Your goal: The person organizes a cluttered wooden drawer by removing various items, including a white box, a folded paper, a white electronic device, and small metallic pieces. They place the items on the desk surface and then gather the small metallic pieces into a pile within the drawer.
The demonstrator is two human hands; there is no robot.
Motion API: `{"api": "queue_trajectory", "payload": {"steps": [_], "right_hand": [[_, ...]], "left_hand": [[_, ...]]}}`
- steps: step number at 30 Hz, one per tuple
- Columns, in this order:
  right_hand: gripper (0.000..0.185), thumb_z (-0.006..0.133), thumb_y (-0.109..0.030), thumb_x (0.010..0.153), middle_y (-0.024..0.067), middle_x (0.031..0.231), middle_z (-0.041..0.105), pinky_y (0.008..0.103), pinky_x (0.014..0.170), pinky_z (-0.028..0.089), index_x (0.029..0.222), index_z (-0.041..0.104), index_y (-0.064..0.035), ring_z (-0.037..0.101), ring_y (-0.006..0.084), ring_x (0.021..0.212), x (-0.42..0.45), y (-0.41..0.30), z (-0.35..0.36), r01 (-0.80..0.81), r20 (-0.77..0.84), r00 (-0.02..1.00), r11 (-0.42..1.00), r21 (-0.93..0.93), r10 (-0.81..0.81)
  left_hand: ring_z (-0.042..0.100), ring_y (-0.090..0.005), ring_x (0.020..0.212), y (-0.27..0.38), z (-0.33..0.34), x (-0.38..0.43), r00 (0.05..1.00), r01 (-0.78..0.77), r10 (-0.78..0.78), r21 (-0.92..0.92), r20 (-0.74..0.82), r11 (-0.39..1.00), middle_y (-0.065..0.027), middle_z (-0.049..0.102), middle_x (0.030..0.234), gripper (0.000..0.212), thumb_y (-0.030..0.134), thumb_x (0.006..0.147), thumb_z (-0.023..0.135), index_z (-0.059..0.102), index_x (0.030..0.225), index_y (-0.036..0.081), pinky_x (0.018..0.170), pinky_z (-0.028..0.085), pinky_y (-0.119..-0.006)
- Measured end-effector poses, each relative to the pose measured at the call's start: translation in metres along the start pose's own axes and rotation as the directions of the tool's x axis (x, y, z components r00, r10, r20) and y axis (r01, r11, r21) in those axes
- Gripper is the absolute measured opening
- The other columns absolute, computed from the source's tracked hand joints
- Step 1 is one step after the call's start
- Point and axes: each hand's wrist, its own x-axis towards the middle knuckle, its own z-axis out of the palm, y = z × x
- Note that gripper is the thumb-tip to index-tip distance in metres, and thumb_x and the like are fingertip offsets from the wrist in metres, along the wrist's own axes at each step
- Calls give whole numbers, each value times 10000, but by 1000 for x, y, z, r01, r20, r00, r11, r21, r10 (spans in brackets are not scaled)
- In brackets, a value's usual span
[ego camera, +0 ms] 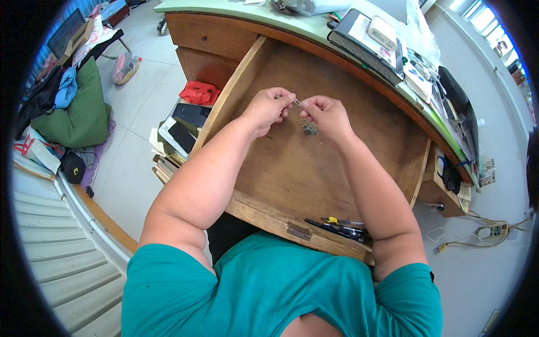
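Observation:
Over an open wooden drawer (286, 168), my left hand (270, 110) and my right hand (326, 113) come close together. Between their fingertips is a small, thin metal piece (297, 102), which looks like a paper clip; each hand pinches one end of it. Just below my right hand, a small heap of metal clips (309, 128) lies on the drawer bottom. Several pens (341, 229) rest along the drawer's front edge, close to my right forearm.
A green-topped wooden desk (219, 7) holds a thick black book (358, 46), a white box (382, 33) and papers. Left of the drawer are a red pouch (199, 93), a phone (182, 137) and books. A power strip (492, 231) hangs at the right wall.

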Motion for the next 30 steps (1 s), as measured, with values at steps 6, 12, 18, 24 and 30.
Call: {"api": "queue_trajectory", "payload": {"steps": [6,12,18,24,30], "right_hand": [[176,607,-149,886,48,743,668,238,602,472,886,661,19,583,87,646,8,6,8,42,-20,999,998,50,-41],[181,591,-156,885,50,685,651,255,564,456,830,657,3,568,95,600,8,-3,17,115,-67,990,989,-93,-121],[193,611,-165,869,67,654,642,269,559,453,799,648,10,567,102,582,2,-25,28,257,-115,939,884,-389,-323],[191,650,-171,855,48,660,644,252,563,454,794,652,10,568,81,596,10,-39,31,214,-226,944,967,-140,-242],[183,654,-186,869,-1,673,615,210,538,408,804,654,-15,520,44,598,12,-33,34,167,-185,968,985,-43,-172]], "left_hand": [[455,-49,628,1,7,-3,997,-68,67,-40,-45,997,45,512,743,150,261,939,566,581,900,117,531,367,-195],[449,-53,615,5,7,-4,989,-130,124,-66,-86,989,40,525,739,154,256,933,578,583,897,107,529,369,-204],[438,-50,589,17,-3,-4,961,-175,126,-185,-248,967,44,505,702,149,252,911,611,582,876,110,503,335,-202],[445,-44,586,22,-1,-12,984,-159,118,-351,-137,923,49,491,708,171,266,935,570,588,874,108,476,318,-180],[443,-52,577,22,1,-14,983,-156,119,-297,-140,942,37,489,713,232,289,965,512,610,886,94,487,335,-179]]}}
